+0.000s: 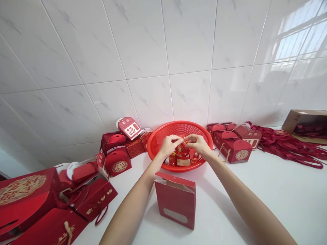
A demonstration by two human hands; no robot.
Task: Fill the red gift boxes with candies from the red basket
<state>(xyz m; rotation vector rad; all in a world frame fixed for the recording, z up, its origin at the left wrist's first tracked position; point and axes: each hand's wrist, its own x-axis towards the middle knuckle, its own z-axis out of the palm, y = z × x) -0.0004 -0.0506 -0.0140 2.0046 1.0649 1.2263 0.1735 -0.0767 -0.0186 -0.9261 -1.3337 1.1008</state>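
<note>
Over a red plastic basket (pixel 158 136) with a mesh wall, my left hand (pixel 170 144) and my right hand (pixel 198 143) meet. Their fingertips are pinched on a small red wrapped packet (pixel 184 142), whose contents I cannot make out. Below it, several red and gold wrapped packets (pixel 184 160) lie in the basket. Between my forearms, in front of the basket, a red cardboard box (pixel 175 202) stands upright. It has an oval window low on its front, and its top flap is partly raised.
Red gift boxes with gold print (pixel 119 161) cluster left of the basket, with larger red boxes (pixel 28 194) nearer. More small boxes (pixel 231 146) stand at right, beside a heap of dark red ribbons (pixel 283 143) and a brown carton (pixel 293 122). A tiled wall (pixel 148 95) rises behind.
</note>
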